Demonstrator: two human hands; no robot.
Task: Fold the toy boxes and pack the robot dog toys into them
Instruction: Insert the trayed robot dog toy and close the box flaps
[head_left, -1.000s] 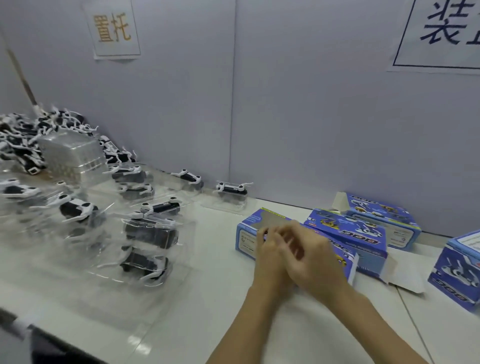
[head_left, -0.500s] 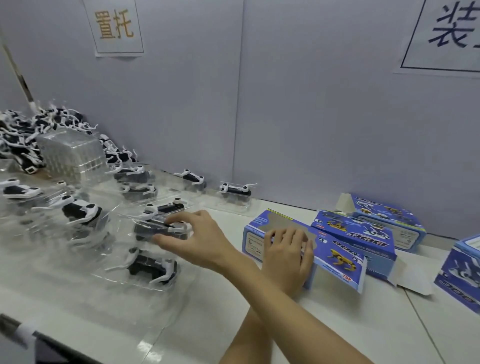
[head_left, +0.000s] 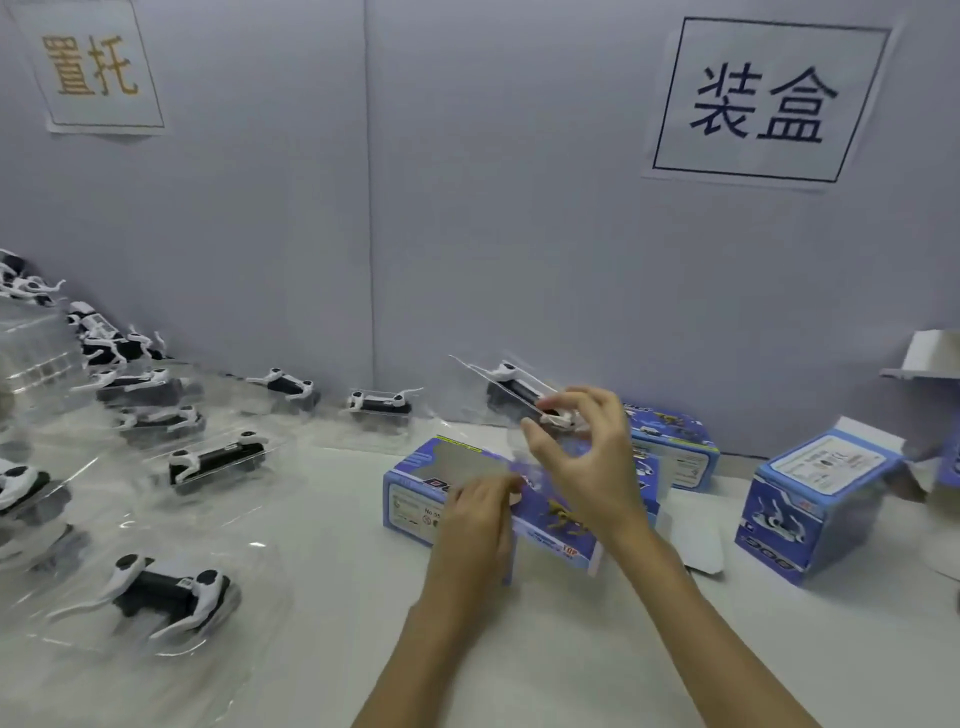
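Note:
A blue toy box (head_left: 415, 493) with a clear window lies on the white table (head_left: 322, 571) in front of me. My left hand (head_left: 475, 525) rests on its top and front, fingers curled over the edge. My right hand (head_left: 582, 457) pinches a black-and-white robot dog (head_left: 514, 387) in its clear plastic tray and holds it in the air above the box's far right end. The box's right end flap (head_left: 571, 551) hangs open.
Several more robot dogs in clear trays (head_left: 213, 460) cover the table's left side, one near the front (head_left: 166, 592). Other blue boxes stand behind (head_left: 675, 447) and to the right (head_left: 815, 499). A grey wall with two paper signs (head_left: 763, 98) closes the back.
My right hand reached left to the trays, took hold of one robot dog and carried it back over the blue box. My left hand stayed on the box.

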